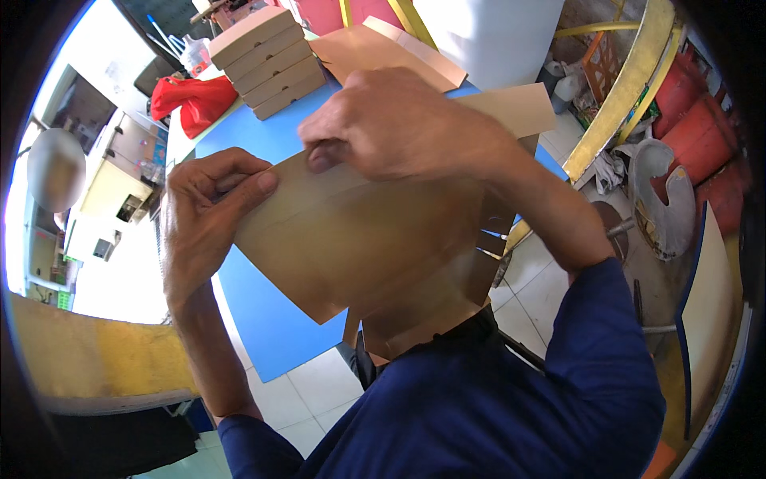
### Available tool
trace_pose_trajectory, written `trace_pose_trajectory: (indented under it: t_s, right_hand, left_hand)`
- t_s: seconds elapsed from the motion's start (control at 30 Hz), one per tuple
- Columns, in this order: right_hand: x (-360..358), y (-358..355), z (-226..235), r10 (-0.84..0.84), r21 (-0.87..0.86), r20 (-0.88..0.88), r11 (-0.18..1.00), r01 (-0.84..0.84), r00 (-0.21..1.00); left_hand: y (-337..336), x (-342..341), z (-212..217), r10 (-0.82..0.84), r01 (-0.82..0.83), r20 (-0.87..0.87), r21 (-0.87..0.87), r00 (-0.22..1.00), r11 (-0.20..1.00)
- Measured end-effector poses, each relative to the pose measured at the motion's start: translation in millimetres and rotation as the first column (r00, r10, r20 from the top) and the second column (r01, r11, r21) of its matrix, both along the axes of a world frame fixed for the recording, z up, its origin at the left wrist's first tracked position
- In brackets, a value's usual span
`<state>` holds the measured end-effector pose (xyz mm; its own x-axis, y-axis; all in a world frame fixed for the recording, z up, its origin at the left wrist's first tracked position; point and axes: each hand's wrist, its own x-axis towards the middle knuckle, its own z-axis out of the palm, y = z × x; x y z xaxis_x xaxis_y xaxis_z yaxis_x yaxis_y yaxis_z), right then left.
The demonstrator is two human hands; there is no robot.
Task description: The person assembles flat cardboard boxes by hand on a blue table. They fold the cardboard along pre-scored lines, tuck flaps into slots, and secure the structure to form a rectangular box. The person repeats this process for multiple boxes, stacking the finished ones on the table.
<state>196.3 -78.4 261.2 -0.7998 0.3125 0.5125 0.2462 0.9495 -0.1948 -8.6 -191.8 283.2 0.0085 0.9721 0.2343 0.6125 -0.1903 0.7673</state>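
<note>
The person holds a flat brown cardboard sheet (359, 239) in both hands, just above the near edge of a blue table (271, 319). The sheet sits at the centre of the view, tilted, with its lower corner pointing toward 6 o'clock and a darker folded flap hanging below it.

The left hand (203, 215) lies at 9 o'clock of the sheet. Its thumb presses on the sheet's upper left corner from the front and the fingers curl behind the edge, so the hand is closed on the cardboard in a pinch.

The right hand (399, 128) lies at 12 o'clock of the sheet. Its fingers are bent down over the top edge and the thumb tip presses on the front face just under that edge, also closed on the cardboard.

Both forearms come out of dark blue sleeves (511, 407) at 5 o'clock.

On the table at 11 o'clock stands a stack of 4 closed cardboard boxes (267, 60). A red bag (195, 100) lies just beside the stack at its 9 o'clock side. More flat cardboard sheets (391, 52) lie on the table at 12 o'clock, behind the right hand. Red cylinders (702, 136) stand on the floor at 2 o'clock, well apart from the table.
</note>
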Motion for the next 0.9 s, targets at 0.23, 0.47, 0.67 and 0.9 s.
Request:
trace_pose_trajectory:
  t_s: [0.23,0.47,0.67,0.9]
  right_hand:
    - [75.0,53.2,15.4,-0.004,-0.133,0.175,0.991,0.028,0.985]
    - [136.5,86.0,26.4,-0.263,-0.255,-0.523,0.956,0.146,0.81]
    - [159.4,56.0,-83.1,-0.331,-0.512,-0.423,0.855,0.079,0.844]
    - [171.7,-27.5,-182.0,-0.397,-0.821,-0.029,0.533,0.205,0.917]
  left_hand:
    - [5.3,-44.9,-18.9,0.04,-0.046,0.062,0.096,0.997,0.994]
    - [3.3,-203.5,-52.1,0.38,-0.4,0.227,0.05,0.897,0.915]
    - [-67.9,-295.9,-197.4,0.764,-0.687,0.193,-0.341,0.616,0.641]
    - [-152.2,-279.5,-266.9,0.882,-0.839,0.175,-0.272,0.438,0.471]
